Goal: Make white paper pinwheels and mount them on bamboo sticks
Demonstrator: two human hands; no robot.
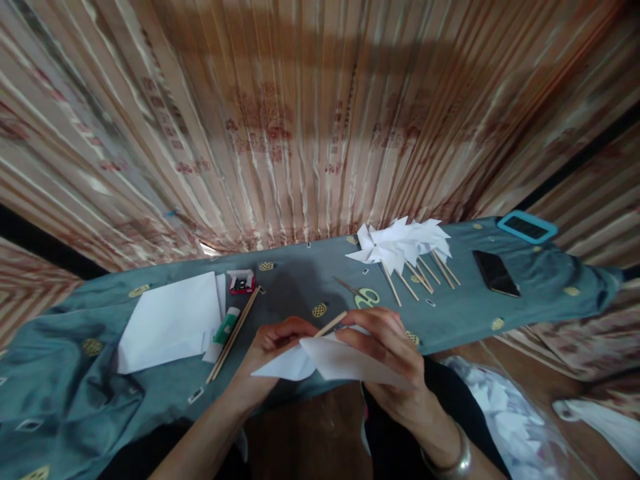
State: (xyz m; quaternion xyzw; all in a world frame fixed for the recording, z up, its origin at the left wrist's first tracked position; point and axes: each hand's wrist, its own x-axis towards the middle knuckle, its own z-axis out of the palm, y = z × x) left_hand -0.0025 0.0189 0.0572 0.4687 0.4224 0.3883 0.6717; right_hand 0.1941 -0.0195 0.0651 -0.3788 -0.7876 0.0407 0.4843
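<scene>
Close to me, over the table's front edge, a white paper pinwheel [320, 357] is held between both hands. A wooden stick [331, 324] pokes up behind its blades. My left hand [273, 350] is closed on the pinwheel's left side, its fingertips by the stick. On the right, my right hand [393, 353] grips the pinwheel with fingers bent over a blade, near the stick's upper end. The paper hides where the stick meets the centre and some of my fingers. Just beyond my hands lie scissors [364, 297] with green handles.
Several pinwheels on sticks [400, 243] lie at the back right, beside a black phone [496, 273] and a blue-framed device [527, 227]. To the left are white paper sheets [170, 323], a glue stick [223, 333], loose sticks [235, 333] and a small red box [242, 282].
</scene>
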